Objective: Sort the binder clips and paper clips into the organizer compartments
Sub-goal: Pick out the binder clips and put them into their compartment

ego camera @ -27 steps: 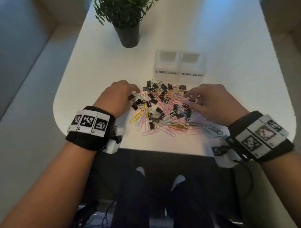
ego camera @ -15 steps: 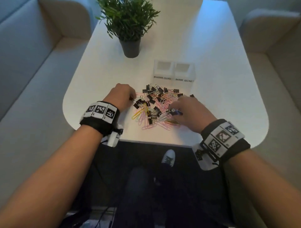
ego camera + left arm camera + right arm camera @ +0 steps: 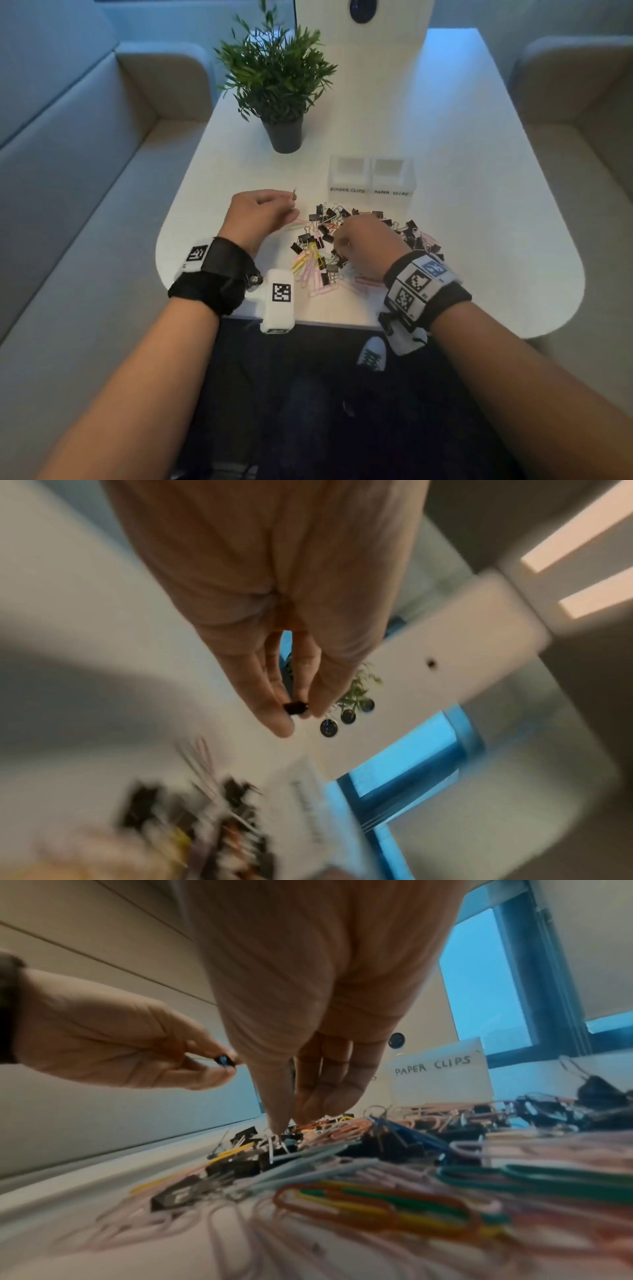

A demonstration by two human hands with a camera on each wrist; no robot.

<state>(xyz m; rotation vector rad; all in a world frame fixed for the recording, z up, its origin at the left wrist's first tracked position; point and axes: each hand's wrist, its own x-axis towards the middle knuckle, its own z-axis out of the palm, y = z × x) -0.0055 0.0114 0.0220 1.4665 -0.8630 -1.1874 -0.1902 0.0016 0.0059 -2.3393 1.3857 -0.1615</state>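
Pinched a binder clip point(image 3: 295, 707) in the left hand point(image 3: 257, 215), lifted off the bench point(image 3: 479, 240) probably for the organizer point(image 3: 371, 178) beyond the fingers point(image 3: 274, 715), while right hand point(image 3: 368, 245) fingers point(image 3: 284, 1112) closed together, tips down into the pile point(image 3: 318, 250), likely picking.

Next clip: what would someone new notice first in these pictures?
The tangled heap of clips at the near edge of the white table. The left hand is raised beside it, pinching a small black binder clip, while the right hand digs into the heap. Behind stands the labelled organizer, beside a potted plant.
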